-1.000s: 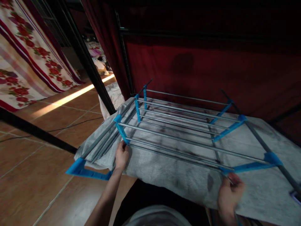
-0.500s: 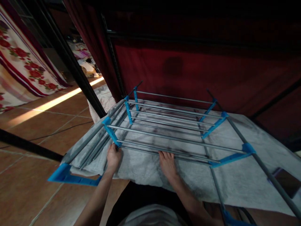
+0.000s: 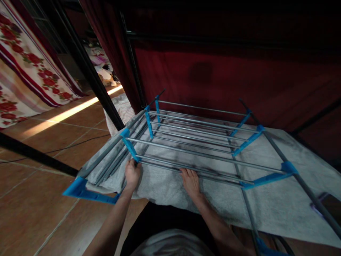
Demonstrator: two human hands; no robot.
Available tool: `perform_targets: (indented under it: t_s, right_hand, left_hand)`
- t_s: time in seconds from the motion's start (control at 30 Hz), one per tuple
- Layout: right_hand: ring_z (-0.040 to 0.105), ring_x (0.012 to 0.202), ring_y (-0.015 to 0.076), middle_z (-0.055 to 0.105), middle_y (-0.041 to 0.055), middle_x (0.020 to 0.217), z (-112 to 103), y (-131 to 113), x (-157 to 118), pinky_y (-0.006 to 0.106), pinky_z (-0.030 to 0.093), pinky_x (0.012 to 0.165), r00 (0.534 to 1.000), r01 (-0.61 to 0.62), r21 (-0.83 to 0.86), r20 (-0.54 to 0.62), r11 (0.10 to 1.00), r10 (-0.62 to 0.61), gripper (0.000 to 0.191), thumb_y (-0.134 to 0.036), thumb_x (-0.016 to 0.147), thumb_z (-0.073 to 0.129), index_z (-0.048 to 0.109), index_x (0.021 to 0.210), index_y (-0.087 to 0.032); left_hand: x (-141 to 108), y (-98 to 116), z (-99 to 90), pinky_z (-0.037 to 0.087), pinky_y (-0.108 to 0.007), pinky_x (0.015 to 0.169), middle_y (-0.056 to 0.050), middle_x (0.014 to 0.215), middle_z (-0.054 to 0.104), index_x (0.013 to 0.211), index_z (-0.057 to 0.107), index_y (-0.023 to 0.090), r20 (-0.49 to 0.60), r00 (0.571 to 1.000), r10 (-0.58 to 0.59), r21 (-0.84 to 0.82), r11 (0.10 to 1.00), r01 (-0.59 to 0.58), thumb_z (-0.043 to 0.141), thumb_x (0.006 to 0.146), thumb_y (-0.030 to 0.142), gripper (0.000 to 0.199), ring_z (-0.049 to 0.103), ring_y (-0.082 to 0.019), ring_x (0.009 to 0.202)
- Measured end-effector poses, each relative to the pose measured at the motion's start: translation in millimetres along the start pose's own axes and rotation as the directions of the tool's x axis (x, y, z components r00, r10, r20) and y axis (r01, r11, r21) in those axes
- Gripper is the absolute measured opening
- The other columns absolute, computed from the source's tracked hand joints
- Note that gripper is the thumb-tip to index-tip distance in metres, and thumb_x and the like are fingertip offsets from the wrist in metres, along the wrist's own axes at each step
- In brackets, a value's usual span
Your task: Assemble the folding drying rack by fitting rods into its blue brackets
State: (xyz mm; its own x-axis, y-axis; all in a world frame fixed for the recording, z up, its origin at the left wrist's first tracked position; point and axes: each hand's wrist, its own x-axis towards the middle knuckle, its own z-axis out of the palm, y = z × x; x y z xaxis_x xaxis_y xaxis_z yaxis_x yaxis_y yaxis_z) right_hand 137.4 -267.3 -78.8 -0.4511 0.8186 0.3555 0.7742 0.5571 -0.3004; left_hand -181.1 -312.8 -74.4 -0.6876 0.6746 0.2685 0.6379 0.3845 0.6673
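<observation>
Rack (image 3: 207, 155) is resting on grey cloth (image 3: 162, 190), rods spanning its blue brackets (image 3: 271, 179), more rods (image 3: 114, 165) lying left, attachment unclear; left hand (image 3: 132, 174) is grasping near-left bracket (image 3: 130, 147), right hand (image 3: 190, 181) touching near rod (image 3: 160, 166), grip unclear.

No readable text, label or number anywhere.

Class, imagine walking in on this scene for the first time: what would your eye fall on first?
Probably the rack, its grey bars and bright blue brackets spread over the pale cloth, with the left hand at its near left corner and the right hand on its near bars. Behind it hangs a dark red curtain, and at far left a flowered cloth.
</observation>
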Motion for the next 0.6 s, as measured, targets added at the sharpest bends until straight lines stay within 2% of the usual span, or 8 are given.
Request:
perform_targets:
  t_s: [0.2, 0.43, 0.6]
  right_hand:
    - [0.063, 0.108, 0.0217, 0.072, 0.0048, 0.114, -1.0, 0.5, 2.1, 0.035, 0.046, 0.095, 1.0, -0.009, -0.037, 0.027, 0.999, 0.01, 0.023, -0.024, 0.099, 0.06, 0.067, 0.12, -0.027]
    - [0.063, 0.107, 0.021, 0.072, 0.0041, 0.112, -2.7, 1.4, 3.3, 0.034, 0.045, 0.094, 0.998, 0.005, -0.041, 0.066, 0.999, -0.003, 0.023, -0.027, 0.102, 0.055, 0.068, 0.12, -0.027]
    - [0.062, 0.108, 0.0205, 0.071, 0.0046, 0.114, -4.4, -0.8, 5.1, 0.034, 0.045, 0.096, 0.995, -0.013, -0.058, 0.094, 0.998, 0.018, 0.024, -0.027, 0.101, 0.056, 0.068, 0.121, -0.027]
  left_hand:
    - [1.9, 0.5, -0.5, 0.051, -0.043, 0.087, -0.009, 0.084, 0.059, 0.081, 0.059, 0.019, 0.019, 1.0, -0.014, 0.023, 1.0, 0.013, 0.058, 0.079, 0.029, 0.01, 0.06, -0.028, 0.088]
    - [0.8, 0.3, 1.0, 0.049, -0.041, 0.086, -0.011, 0.089, 0.059, 0.086, 0.062, 0.018, 0.012, 1.0, -0.022, 0.057, 0.998, 0.022, 0.054, 0.08, 0.034, 0.02, 0.059, -0.028, 0.087]
    - [1.3, 4.0, -1.4, 0.049, -0.041, 0.084, -0.01, 0.083, 0.059, 0.082, 0.062, 0.018, 0.016, 1.0, -0.008, 0.061, 0.998, 0.007, 0.051, 0.076, 0.039, 0.024, 0.058, -0.027, 0.083]
